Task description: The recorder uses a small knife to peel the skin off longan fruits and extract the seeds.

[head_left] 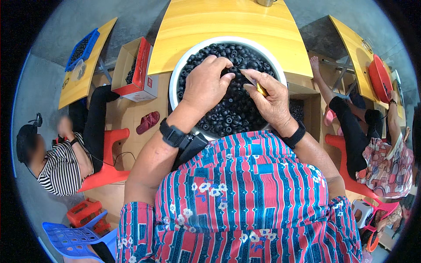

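Note:
A big pale metal basin (280, 72) is heaped with small black ring-shaped parts (228, 116), rounded and with a hole in the middle. My left hand (208, 83), over the basin's left half, pinches one black part (233, 70) between thumb and fingertips. In my right hand (269, 94) is a small yellow-handled tool (261, 90). Its thin pale tip points toward the pinched part; my fingers hide much of it, so its exact kind is unclear. Both hands are close together above the heap.
A yellow table (228, 19) lies beyond the basin, with a metal cup (265, 2) at its far edge. Seated people (66, 162) work at both sides. An open carton (133, 72) and a blue crate (82, 49) are on the left; a red basin (379, 79) is on the right.

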The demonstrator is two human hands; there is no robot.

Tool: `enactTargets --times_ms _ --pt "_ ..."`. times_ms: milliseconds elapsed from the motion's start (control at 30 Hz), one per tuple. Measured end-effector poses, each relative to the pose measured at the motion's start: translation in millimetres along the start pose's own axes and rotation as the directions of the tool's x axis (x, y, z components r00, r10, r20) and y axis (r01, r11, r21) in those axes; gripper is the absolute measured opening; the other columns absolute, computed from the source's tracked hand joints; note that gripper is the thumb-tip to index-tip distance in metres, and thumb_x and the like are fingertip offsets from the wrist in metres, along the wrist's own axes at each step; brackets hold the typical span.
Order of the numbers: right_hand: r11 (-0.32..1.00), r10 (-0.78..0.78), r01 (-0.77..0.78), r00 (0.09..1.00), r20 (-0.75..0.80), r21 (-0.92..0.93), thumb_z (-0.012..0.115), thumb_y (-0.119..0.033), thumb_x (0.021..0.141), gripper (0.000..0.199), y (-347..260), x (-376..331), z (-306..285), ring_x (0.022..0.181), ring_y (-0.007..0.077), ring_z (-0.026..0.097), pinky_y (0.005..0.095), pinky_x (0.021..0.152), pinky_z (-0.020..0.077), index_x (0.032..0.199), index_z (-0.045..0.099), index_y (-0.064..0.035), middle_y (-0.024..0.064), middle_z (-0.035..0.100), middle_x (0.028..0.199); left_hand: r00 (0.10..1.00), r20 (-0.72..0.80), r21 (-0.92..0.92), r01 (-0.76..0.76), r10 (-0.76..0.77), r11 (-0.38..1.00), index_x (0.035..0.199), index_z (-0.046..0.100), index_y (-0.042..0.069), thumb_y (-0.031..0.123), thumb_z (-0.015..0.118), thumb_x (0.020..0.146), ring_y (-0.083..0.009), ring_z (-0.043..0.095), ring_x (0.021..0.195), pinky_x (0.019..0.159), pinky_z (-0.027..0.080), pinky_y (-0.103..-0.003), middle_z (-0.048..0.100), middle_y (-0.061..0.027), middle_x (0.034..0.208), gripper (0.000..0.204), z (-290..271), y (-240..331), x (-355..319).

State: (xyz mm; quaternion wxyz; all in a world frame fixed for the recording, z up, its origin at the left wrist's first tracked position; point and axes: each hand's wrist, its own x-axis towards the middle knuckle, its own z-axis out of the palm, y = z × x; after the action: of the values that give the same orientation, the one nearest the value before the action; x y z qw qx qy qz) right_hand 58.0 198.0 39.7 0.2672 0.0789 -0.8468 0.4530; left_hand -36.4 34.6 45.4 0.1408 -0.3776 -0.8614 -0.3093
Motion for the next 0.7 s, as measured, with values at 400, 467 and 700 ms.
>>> enactTargets --times_ms 400,467,700 --pt "0.998 -0.020 0.010 0.988 0.154 0.065 0.072 -0.013 0.079 0.029 -1.6 -1.8 -4.9 0.083 0.0312 0.064 0.0341 0.075 0.0507 0.105 0.066 -0.0018 0.0165 0.065 0.090 0.831 0.551 -0.819 0.521 -0.076 -0.241 0.104 0.050 0.006 0.029 0.039 0.103 -0.0049 0.034 0.064 0.055 0.030 -0.019 0.041 0.0017 0.083 0.025 -3.1 -1.1 -55.8" --pt "0.997 -0.071 0.074 0.968 0.241 -0.002 0.068 -0.021 0.083 0.026 -1.2 -2.9 -7.7 0.080 0.0331 0.063 0.0358 0.072 0.0500 0.100 0.065 -0.0017 0.0170 0.063 0.087 0.856 0.512 -0.829 0.470 -0.072 -0.304 0.103 0.050 0.006 0.029 0.039 0.103 -0.0055 0.034 0.065 0.056 0.031 -0.019 0.041 0.0010 0.083 0.025 -0.1 -1.8 -57.1" --pt "0.976 -0.138 0.181 0.946 0.293 -0.123 0.067 -0.025 0.084 0.019 -8.3 -7.7 -3.4 0.070 0.0307 0.060 0.0397 0.062 0.0481 0.090 0.063 -0.0073 0.0102 0.056 0.075 0.864 0.503 -0.824 0.476 -0.008 -0.308 0.109 0.051 0.007 0.031 0.042 0.103 -0.0046 0.035 0.068 0.059 0.032 -0.019 0.047 0.0018 0.092 0.027 4.1 -0.5 -65.5"
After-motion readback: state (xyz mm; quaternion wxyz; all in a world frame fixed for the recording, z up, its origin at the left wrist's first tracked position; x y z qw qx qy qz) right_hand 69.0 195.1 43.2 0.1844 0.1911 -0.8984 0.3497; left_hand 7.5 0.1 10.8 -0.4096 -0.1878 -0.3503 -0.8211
